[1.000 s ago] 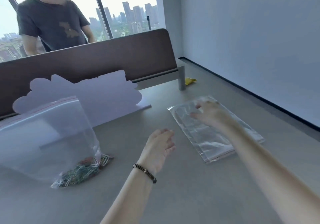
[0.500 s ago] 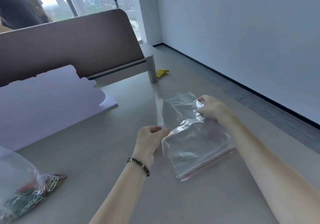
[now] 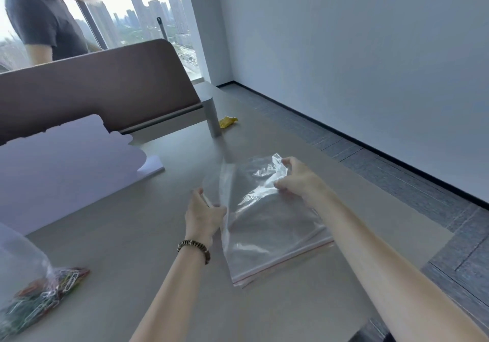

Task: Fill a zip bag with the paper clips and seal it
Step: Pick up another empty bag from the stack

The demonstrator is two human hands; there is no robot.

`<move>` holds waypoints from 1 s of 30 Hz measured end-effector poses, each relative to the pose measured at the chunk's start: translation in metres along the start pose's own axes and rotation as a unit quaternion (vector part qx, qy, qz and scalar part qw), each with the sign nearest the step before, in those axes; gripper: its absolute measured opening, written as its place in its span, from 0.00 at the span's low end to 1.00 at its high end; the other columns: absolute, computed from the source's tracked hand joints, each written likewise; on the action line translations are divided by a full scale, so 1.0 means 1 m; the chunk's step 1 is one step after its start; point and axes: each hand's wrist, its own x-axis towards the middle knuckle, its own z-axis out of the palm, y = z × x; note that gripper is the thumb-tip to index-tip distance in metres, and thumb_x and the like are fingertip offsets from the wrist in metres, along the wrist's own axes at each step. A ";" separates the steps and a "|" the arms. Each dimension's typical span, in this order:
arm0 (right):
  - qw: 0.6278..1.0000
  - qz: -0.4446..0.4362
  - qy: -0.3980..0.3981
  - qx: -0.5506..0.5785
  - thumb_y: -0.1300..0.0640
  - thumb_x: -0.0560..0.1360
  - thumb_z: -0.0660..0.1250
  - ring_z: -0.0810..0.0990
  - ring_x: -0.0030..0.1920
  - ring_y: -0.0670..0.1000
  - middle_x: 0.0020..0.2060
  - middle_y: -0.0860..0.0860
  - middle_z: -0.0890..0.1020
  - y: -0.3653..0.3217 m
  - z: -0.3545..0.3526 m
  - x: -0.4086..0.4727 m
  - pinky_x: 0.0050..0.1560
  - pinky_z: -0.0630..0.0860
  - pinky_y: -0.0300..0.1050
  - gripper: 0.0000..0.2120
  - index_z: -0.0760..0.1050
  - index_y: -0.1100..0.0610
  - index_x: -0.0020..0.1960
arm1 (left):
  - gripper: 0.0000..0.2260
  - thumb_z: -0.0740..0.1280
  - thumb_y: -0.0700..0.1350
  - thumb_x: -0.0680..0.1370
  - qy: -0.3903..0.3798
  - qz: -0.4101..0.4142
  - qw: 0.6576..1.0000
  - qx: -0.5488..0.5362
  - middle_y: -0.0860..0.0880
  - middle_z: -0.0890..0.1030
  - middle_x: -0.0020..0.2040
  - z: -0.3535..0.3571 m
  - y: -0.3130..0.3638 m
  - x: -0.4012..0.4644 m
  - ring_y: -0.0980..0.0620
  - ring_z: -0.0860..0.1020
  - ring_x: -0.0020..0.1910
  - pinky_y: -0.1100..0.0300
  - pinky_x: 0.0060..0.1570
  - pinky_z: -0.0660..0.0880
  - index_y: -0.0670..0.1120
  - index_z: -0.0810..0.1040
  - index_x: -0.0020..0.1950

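An empty clear zip bag (image 3: 267, 225) with a red seal strip lies on the grey table (image 3: 132, 235), its far end lifted. My left hand (image 3: 202, 216), with a bead bracelet on the wrist, pinches the bag's left edge. My right hand (image 3: 296, 180) grips the far right corner, crumpling the film. At the lower left another clear bag (image 3: 23, 270) holds a heap of coloured paper clips (image 3: 50, 294); it is partly cut off by the frame.
A white cloud-shaped card (image 3: 66, 167) stands on the table's left. Behind it runs a brown desk divider (image 3: 105, 90), with a person in a dark shirt (image 3: 39, 21) beyond. A yellow wrapper (image 3: 227, 122) lies by the divider's post. The table edge (image 3: 423, 222) and floor lie to the right.
My right hand reached the empty bag and my left hand came over to it. Both now hold it and have lifted its far end. The view has swung right and back slightly.
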 end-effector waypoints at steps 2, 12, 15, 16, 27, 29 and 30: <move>0.999 0.013 0.006 0.037 0.65 0.69 0.74 0.78 0.57 0.54 0.63 0.54 0.77 0.006 -0.001 -0.007 0.62 0.76 0.50 0.34 0.67 0.54 0.73 | 0.35 0.73 0.41 0.64 -0.015 -0.022 0.999 -0.030 0.41 0.81 0.54 -0.004 -0.004 -0.001 0.42 0.81 0.50 0.48 0.52 0.79 0.47 0.67 0.70; 0.974 0.056 0.053 0.211 0.57 0.67 0.81 0.85 0.44 0.54 0.54 0.60 0.83 0.051 -0.052 -0.058 0.55 0.82 0.55 0.33 0.72 0.53 0.68 | 0.28 0.73 0.37 0.72 -0.132 -0.011 0.981 -0.142 0.40 0.82 0.43 0.008 0.002 -0.066 0.50 0.79 0.34 0.59 0.33 0.76 0.55 0.66 0.66; 0.959 0.060 0.064 0.270 0.58 0.69 0.79 0.85 0.38 0.47 0.52 0.56 0.82 0.070 -0.078 -0.084 0.42 0.83 0.44 0.27 0.74 0.56 0.65 | 0.25 0.71 0.34 0.74 -0.170 0.017 0.974 -0.146 0.43 0.80 0.40 0.026 0.005 -0.096 0.56 0.80 0.31 0.64 0.33 0.76 0.56 0.69 0.64; 0.960 0.058 0.067 0.267 0.57 0.70 0.78 0.83 0.33 0.45 0.48 0.54 0.82 0.078 -0.088 -0.094 0.36 0.80 0.40 0.23 0.76 0.58 0.62 | 0.24 0.69 0.34 0.75 -0.176 0.020 0.972 -0.154 0.44 0.80 0.40 0.032 0.006 -0.105 0.55 0.80 0.31 0.64 0.33 0.76 0.56 0.70 0.64; 0.955 0.087 0.049 0.281 0.61 0.77 0.69 0.82 0.32 0.45 0.36 0.50 0.86 0.194 -0.194 -0.215 0.33 0.77 0.38 0.05 0.84 0.59 0.50 | 0.17 0.61 0.28 0.77 -0.271 0.063 0.942 -0.189 0.43 0.80 0.39 0.117 0.023 -0.224 0.48 0.81 0.36 0.55 0.41 0.82 0.44 0.76 0.60; 0.947 0.101 0.080 0.293 0.59 0.77 0.70 0.82 0.32 0.46 0.37 0.51 0.86 0.221 -0.212 -0.236 0.33 0.77 0.38 0.06 0.84 0.59 0.51 | 0.15 0.62 0.29 0.78 -0.291 0.106 0.942 -0.129 0.44 0.82 0.41 0.139 0.019 -0.241 0.50 0.82 0.37 0.60 0.36 0.78 0.46 0.78 0.56; 0.942 0.112 0.099 0.302 0.59 0.77 0.70 0.81 0.32 0.46 0.37 0.51 0.85 0.236 -0.219 -0.245 0.33 0.77 0.39 0.06 0.84 0.59 0.50 | 0.14 0.62 0.30 0.78 -0.304 0.122 0.939 -0.106 0.44 0.83 0.43 0.152 0.017 -0.250 0.48 0.83 0.39 0.58 0.38 0.79 0.47 0.80 0.54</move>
